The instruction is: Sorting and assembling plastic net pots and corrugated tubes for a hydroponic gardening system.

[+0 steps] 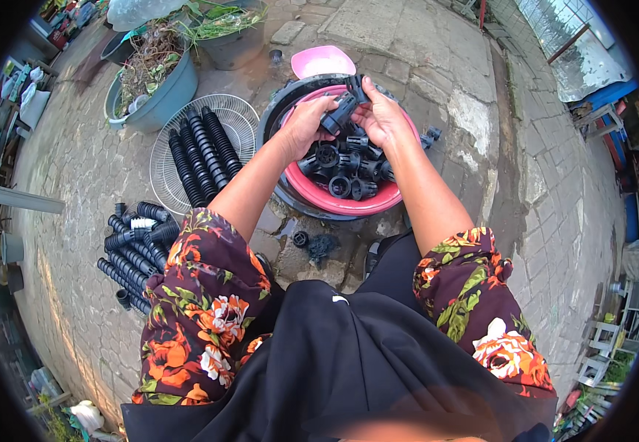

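In the head view, the left hand [306, 127] grasps a black fitting [340, 113] above the far part of the pink basin [356, 209], fingers wrapped around its side. The right hand [380, 118] pinches a second fitting [357, 89] just beyond it, nearer the basin's far rim; whether the two pieces touch is hard to tell.

Both look like moulded plastic, so they are probably light and stiff, with little give under a squeeze. The solid round body seems the best place to take hold; the slotted ends on similar loose fittings [340, 186], heaped toward the basin's near rim, look thinner and likelier to crack or snag. Smooth walls might slip if wet, though wetness cannot be made out.

The basin sits inside a black tub [266, 140]. Left of that, ribbed black tubes [206, 153] lie across a round wire tray [159, 177], reaching its near edge.
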The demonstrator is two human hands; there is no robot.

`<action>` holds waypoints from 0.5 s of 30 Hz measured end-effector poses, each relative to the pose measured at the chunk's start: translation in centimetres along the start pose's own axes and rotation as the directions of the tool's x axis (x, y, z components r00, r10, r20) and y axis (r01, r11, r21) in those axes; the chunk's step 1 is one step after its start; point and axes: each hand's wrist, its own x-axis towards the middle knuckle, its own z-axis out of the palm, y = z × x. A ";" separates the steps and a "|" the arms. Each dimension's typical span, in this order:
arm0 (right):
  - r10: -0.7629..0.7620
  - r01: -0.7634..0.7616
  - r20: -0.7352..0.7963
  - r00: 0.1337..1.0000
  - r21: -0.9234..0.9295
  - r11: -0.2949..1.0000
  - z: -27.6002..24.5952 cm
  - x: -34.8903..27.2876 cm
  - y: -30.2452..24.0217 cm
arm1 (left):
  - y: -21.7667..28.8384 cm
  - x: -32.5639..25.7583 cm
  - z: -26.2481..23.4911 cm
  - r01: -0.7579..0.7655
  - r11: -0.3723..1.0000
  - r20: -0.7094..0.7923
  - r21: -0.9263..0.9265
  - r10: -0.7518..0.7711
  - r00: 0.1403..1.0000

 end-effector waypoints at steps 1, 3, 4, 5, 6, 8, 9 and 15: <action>0.022 -0.023 -0.048 0.999 -0.015 1.000 0.5 -0.1 0.3 | 0.4 -0.3 0.4 -0.009 1.000 -0.042 0.014 0.009 0.999; 0.053 -0.056 -0.098 0.994 -0.027 0.998 1.3 -0.6 1.1 | 0.2 -0.5 0.3 -0.012 0.998 -0.071 0.055 0.016 0.997; 0.038 -0.029 -0.154 0.987 0.060 0.998 1.7 -0.7 1.5 | -0.1 -0.5 0.2 -0.008 0.998 -0.077 0.055 0.013 0.997; 0.029 0.002 -0.212 0.977 0.144 0.990 2.0 -0.8 1.8 | -0.4 -0.6 0.3 -0.034 0.996 -0.099 0.087 0.043 0.994; 0.035 -0.004 -0.211 0.977 0.144 0.990 2.3 -0.8 2.1 | -0.8 -0.7 0.2 -0.059 0.991 -0.120 0.118 0.073 0.990; 0.058 -0.019 -0.154 0.986 0.243 0.970 2.7 -0.8 2.7 | -1.2 -0.8 -0.5 -0.066 0.994 -0.125 0.081 0.076 0.989; 0.038 0.006 -0.130 0.991 0.324 0.946 2.7 -0.5 2.7 | -1.3 -0.9 -1.0 -0.060 0.997 -0.118 0.047 0.065 0.991; -0.036 0.015 0.051 0.998 0.353 0.935 3.3 0.0 1.8 | -0.7 -1.7 -1.6 -0.106 0.990 -0.057 0.094 0.112 0.992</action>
